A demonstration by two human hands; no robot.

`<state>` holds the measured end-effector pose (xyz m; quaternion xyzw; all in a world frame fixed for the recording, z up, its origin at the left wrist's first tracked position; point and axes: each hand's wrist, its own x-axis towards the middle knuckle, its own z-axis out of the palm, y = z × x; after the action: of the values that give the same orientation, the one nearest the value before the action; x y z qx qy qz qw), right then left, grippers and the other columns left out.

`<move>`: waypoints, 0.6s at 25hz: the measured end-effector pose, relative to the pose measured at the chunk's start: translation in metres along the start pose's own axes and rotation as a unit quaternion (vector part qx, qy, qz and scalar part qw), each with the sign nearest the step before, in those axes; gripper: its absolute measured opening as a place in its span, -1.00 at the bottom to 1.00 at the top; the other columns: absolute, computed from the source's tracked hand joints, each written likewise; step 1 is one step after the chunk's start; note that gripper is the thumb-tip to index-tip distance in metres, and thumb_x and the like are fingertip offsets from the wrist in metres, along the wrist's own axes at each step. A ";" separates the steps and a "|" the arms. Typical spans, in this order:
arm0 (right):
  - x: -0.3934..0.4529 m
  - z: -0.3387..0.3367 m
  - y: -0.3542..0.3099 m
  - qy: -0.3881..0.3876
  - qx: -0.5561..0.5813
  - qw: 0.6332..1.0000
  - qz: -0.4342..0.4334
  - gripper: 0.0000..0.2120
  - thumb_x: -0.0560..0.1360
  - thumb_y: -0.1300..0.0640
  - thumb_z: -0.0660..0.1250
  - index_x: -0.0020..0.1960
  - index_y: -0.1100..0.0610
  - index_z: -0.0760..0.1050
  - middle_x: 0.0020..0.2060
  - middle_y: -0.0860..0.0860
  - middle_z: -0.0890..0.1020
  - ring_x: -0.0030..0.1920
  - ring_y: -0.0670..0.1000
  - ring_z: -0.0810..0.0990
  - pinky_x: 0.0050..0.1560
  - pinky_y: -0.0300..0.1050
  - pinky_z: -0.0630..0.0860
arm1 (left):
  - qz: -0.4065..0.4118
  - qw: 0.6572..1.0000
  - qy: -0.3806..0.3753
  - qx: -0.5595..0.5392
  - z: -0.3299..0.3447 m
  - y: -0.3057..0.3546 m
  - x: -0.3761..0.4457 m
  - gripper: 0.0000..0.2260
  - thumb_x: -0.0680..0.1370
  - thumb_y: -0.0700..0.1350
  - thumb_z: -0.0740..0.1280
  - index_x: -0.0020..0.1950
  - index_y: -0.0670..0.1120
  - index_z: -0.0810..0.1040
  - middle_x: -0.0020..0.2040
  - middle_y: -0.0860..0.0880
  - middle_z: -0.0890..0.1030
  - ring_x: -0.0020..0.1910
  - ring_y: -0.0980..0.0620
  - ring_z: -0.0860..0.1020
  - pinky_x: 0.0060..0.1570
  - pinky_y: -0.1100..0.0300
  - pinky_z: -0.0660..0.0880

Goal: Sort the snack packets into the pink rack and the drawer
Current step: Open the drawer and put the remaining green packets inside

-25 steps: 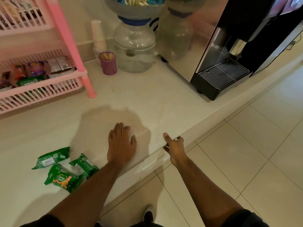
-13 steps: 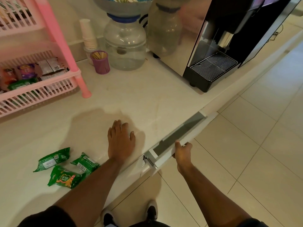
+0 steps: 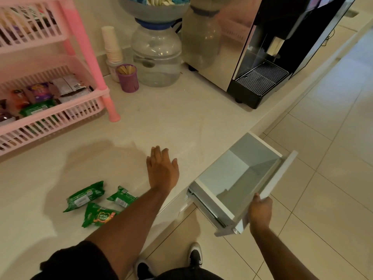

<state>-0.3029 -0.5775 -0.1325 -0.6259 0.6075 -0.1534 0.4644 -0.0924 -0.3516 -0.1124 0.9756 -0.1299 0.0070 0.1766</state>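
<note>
the right hand (image 3: 260,212) has its grip on the near corner of the drawer (image 3: 238,178) front, fingers curled round the white panel, with the drawer drawn well out and its pale inside showing nothing in it. the left hand (image 3: 162,170) lies flat on the tabletop (image 3: 181,122), fingers straight, holding nothing. three green snack packets (image 3: 96,201) lie in a loose cluster on the tabletop just left of the left forearm, one partly hidden behind it. the pink rack (image 3: 60,110) stands at the back left, its lower tray already carrying mixed packets.

the packets look light and crinkly – thin film wrap with something brittle inside, likely slick under the fingers. a gentle pinch across the middle, or by a crimped end seal, should lift one without crushing it – the nearest packet sits close to the idle hand
</note>
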 end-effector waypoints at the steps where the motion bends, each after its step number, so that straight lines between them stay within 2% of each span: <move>1: 0.003 -0.001 0.005 0.023 -0.022 0.999 -0.005 -0.70 0.67 0.01 0.14 0.18 0.25 0.38 -0.01 0.20 0.55 -0.06 0.18 0.58 -0.11 0.09 0.56 | -0.003 1.000 -0.024 -0.006 -0.002 0.001 0.001 -0.52 0.61 0.06 0.19 0.47 -0.14 0.33 0.53 -0.23 0.27 0.55 -0.19 0.16 0.47 -0.14 0.20; 4: 0.008 -0.004 0.010 0.054 -0.087 0.995 0.003 -0.61 0.64 -0.03 0.18 0.23 0.30 0.40 0.17 0.29 0.46 0.02 0.27 0.55 0.08 0.24 0.56 | -0.004 0.995 -0.091 -0.026 -0.018 -0.001 0.007 -0.48 0.63 0.09 0.16 0.53 -0.12 0.25 0.58 -0.20 0.17 0.58 -0.16 0.07 0.51 -0.09 0.12; 6: -0.001 -0.002 0.003 0.099 -0.158 0.982 -0.005 -0.60 0.60 0.03 0.29 0.26 0.33 0.40 0.23 0.31 0.38 0.13 0.36 0.47 0.18 0.30 0.48 | 0.004 0.987 -0.128 -0.095 -0.039 -0.002 0.009 -0.52 0.63 0.04 0.18 0.50 -0.15 0.31 0.53 -0.17 0.26 0.54 -0.13 0.18 0.47 -0.03 0.22; 8: -0.021 0.003 -0.011 0.151 -0.182 0.967 -0.090 -0.56 0.52 0.17 0.39 0.32 0.30 0.36 0.26 0.30 0.35 0.23 0.39 0.38 0.23 0.35 0.41 | 0.028 0.968 -0.133 -0.211 -0.064 -0.007 0.001 -0.59 0.63 -0.08 0.20 0.47 -0.13 0.35 0.46 -0.09 0.36 0.45 -0.06 0.33 0.42 0.08 0.30; 9: -0.033 0.007 -0.018 0.145 -0.171 0.963 -0.148 -0.51 0.51 0.20 0.40 0.37 0.26 0.33 0.29 0.28 0.34 0.28 0.37 0.36 0.26 0.34 0.39 | 0.057 0.959 -0.118 -0.252 -0.076 -0.012 -0.008 -0.63 0.63 -0.14 0.21 0.45 -0.11 0.38 0.42 -0.05 0.40 0.40 -0.02 0.37 0.38 0.14 0.33; 11: -0.061 0.025 -0.035 0.078 -0.152 0.955 -0.242 -0.52 0.54 0.18 0.38 0.41 0.19 0.33 0.34 0.23 0.36 0.31 0.25 0.39 0.29 0.19 0.40 | 0.126 0.949 -0.055 -0.283 -0.100 -0.029 -0.028 -0.67 0.59 -0.25 0.23 0.35 -0.07 0.47 0.30 0.01 0.47 0.29 0.05 0.45 0.27 0.24 0.39; 14: -0.117 0.069 -0.059 -0.089 -0.113 0.931 -0.335 -0.63 0.60 0.06 0.32 0.37 0.08 0.41 0.26 0.06 0.43 0.11 -0.14 0.51 0.05 -0.16 0.49 | 0.156 0.949 -0.017 -0.272 -0.120 -0.077 -0.058 -0.69 0.53 -0.27 0.25 0.23 -0.02 0.51 0.17 0.08 0.48 0.19 0.12 0.46 0.21 0.26 0.40; 15: -0.139 0.083 -0.067 -0.149 -0.104 0.912 -0.368 -0.65 0.60 -0.01 0.29 0.35 0.04 0.43 0.22 0.00 0.43 0.06 -0.21 0.51 0.00 -0.22 0.50 | 0.155 0.950 -0.013 -0.272 -0.124 -0.095 -0.068 -0.71 0.52 -0.25 0.26 0.21 -0.01 0.51 0.15 0.10 0.47 0.18 0.14 0.46 0.20 0.25 0.41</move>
<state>-0.2287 -0.4306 -0.0721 -0.8655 0.2699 -0.1547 0.3925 -0.1300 -0.2060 -0.0329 0.8585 -0.2787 -0.0142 0.4302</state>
